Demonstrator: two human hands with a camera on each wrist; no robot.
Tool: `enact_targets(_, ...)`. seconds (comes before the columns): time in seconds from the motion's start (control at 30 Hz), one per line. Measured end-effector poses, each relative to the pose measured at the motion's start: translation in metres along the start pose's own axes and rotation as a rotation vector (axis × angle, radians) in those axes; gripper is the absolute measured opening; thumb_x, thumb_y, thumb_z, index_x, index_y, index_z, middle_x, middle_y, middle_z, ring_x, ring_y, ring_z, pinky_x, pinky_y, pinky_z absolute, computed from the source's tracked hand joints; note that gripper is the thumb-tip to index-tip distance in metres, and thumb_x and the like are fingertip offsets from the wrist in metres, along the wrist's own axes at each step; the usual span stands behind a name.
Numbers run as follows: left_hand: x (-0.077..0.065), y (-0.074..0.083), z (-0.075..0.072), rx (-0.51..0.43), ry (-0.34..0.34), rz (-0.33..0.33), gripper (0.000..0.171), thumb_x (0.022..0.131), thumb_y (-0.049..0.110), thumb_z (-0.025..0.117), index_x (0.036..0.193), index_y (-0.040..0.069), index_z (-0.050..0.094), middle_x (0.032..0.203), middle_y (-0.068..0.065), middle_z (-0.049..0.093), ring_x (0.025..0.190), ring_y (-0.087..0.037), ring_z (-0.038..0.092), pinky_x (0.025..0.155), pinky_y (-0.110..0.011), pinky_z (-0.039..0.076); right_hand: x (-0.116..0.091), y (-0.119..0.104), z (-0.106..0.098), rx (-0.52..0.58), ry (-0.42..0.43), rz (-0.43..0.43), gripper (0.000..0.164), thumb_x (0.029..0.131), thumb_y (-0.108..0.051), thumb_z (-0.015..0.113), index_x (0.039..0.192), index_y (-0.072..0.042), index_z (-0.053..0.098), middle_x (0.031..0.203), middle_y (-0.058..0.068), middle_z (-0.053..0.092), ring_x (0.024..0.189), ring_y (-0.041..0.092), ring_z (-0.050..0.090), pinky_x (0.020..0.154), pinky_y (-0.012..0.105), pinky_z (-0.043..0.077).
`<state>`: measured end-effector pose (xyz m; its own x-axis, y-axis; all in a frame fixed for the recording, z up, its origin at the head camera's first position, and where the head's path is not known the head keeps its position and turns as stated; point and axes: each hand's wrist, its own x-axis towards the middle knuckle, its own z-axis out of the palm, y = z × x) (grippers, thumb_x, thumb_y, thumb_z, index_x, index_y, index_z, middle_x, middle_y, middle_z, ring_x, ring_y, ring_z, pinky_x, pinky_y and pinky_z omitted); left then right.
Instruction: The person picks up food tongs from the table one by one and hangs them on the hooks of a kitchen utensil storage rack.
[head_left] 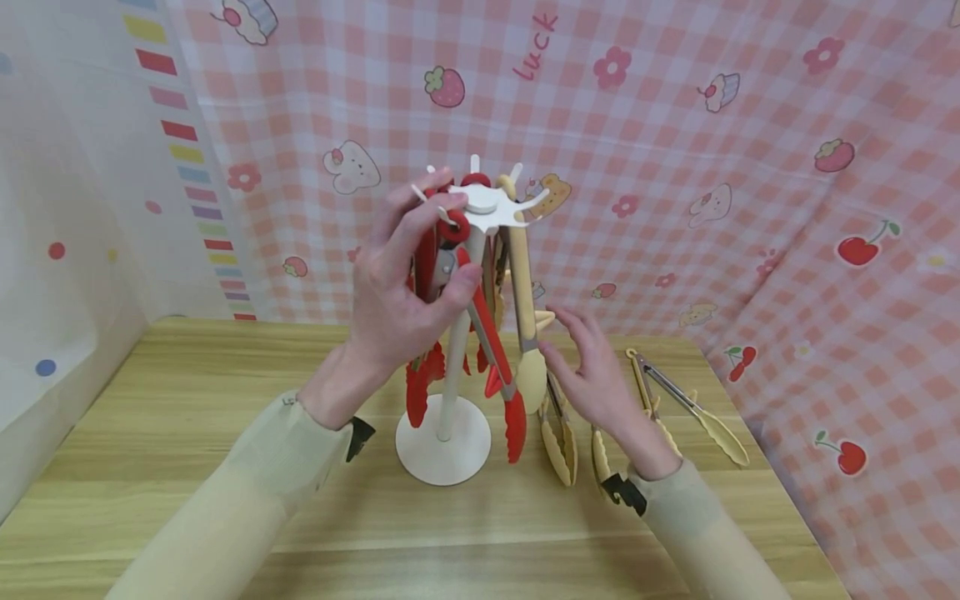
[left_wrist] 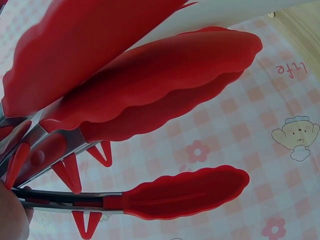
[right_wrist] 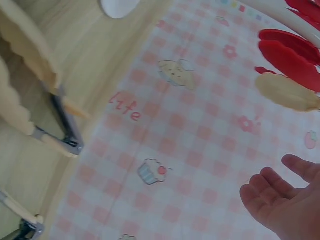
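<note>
A white metal rack [head_left: 455,358] with a round base is standing upright on the pale wood-grain counter [head_left: 247,400], a broad stretch lying between it and the left edge. The left hand [head_left: 401,287] is reaching around the upper rack, its fingers and thumb curling round red tongs [head_left: 487,333] with scalloped heads, which are hanging below the hooks. More red tongs are crowding that side, leaving narrow gaps. The right hand [head_left: 596,375] is opening wide just beside long-handled beige tongs [head_left: 521,283] hanging on the rack's right; whether it is touching them, I cannot tell. Other beige tongs are lying on the counter's right side, one spread pair [head_left: 720,435] pointing its tip toward the right edge. Pink checked cloth [head_left: 637,108] is rising behind the counter's back edge.
</note>
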<state>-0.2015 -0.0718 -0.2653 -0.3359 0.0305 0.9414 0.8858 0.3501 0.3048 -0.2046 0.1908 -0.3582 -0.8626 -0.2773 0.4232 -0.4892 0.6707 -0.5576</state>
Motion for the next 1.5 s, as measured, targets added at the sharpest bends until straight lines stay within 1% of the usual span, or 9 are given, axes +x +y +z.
enact_targets(0.13,0.0,0.0,0.0,-0.004,0.003,-0.002,0.047,0.096,0.034,0.062,0.132,0.005,0.062,0.147,-0.022,0.056,0.13,-0.03,0.062,0.097,-0.028,0.056,-0.002,0.008,0.006,-0.052,-0.031,0.023,0.055,0.104,-0.018,0.062,0.152,0.004,0.048,0.154,0.025,0.048,0.144,0.044,0.05,0.118,0.062,0.043)
enact_targets(0.3,0.0,0.0,0.0,-0.005,0.008,0.002,0.047,0.096,0.036,0.061,0.131,0.005,0.063,0.147,-0.021,0.056,0.13,-0.029,0.063,0.096,-0.027,0.056,-0.005,0.02,0.013,-0.094,-0.092,0.054,0.055,0.102,-0.014,0.062,0.153,0.002,0.048,0.153,0.025,0.049,0.141,0.045,0.052,0.115,0.063,0.045)
enact_targets(0.53,0.0,0.001,0.001,0.005,0.018,0.005,0.052,0.1,0.046,0.058,0.131,0.004,0.062,0.146,-0.023,0.056,0.129,-0.031,0.063,0.096,-0.026,0.055,-0.011,0.032,0.022,-0.146,-0.118,0.044,0.055,0.1,-0.013,0.063,0.151,0.004,0.05,0.152,0.029,0.051,0.138,0.048,0.055,0.111,0.063,0.049)
enact_targets(0.67,0.0,0.0,0.0,-0.004,0.014,0.005,0.048,0.098,0.039,0.06,0.131,0.005,0.062,0.146,-0.022,0.056,0.13,-0.03,0.063,0.097,-0.026,0.055,-0.013,0.036,0.024,-0.146,-0.153,0.073,0.059,0.1,-0.018,0.066,0.152,0.004,0.048,0.152,0.031,0.05,0.138,0.05,0.054,0.112,0.064,0.048)
enact_targets(0.77,0.0,0.0,0.001,-0.003,0.016,0.005,0.049,0.098,0.04,0.06,0.131,0.005,0.062,0.146,-0.022,0.057,0.129,-0.03,0.063,0.096,-0.026,0.055,-0.015,0.038,0.026,-0.157,-0.202,0.116,0.063,0.101,-0.025,0.067,0.155,0.001,0.046,0.154,0.03,0.049,0.139,0.048,0.053,0.112,0.064,0.048)
enact_targets(0.87,0.0,0.0,0.001,-0.005,0.013,0.004,0.048,0.098,0.04,0.06,0.131,0.005,0.062,0.146,-0.023,0.056,0.128,-0.031,0.063,0.095,-0.026,0.056,-0.017,0.04,0.027,-0.199,-0.251,0.151,0.066,0.1,-0.025,0.067,0.157,-0.002,0.044,0.155,0.027,0.048,0.141,0.045,0.052,0.111,0.061,0.05)
enact_targets(1.0,0.0,0.0,0.001,-0.008,-0.001,-0.001,0.047,0.096,0.035,0.062,0.132,0.005,0.062,0.147,-0.022,0.055,0.127,-0.03,0.063,0.094,-0.026,0.058,-0.021,0.044,0.031,-0.251,-0.281,0.151,0.069,0.097,-0.022,0.067,0.158,-0.001,0.043,0.155,0.026,0.048,0.141,0.044,0.052,0.113,0.06,0.049)
enact_targets(1.17,0.0,0.0,0.001,-0.003,-0.005,-0.005,0.047,0.096,0.035,0.062,0.133,0.006,0.062,0.148,-0.021,0.056,0.129,-0.029,0.063,0.095,-0.027,0.058,-0.024,0.048,0.033,-0.283,-0.294,0.159,0.068,0.098,-0.028,0.067,0.157,-0.001,0.045,0.154,0.027,0.049,0.141,0.046,0.052,0.113,0.062,0.049)
enact_targets(1.5,0.0,0.0,0.0,-0.002,-0.003,-0.007,0.047,0.096,0.034,0.062,0.132,0.005,0.062,0.148,-0.021,0.056,0.132,-0.029,0.061,0.097,-0.028,0.057,-0.028,0.055,0.036,-0.385,-0.404,0.21,0.077,0.099,-0.036,0.066,0.162,-0.005,0.035,0.15,0.029,0.052,0.13,0.045,0.059,0.101,0.061,0.056)
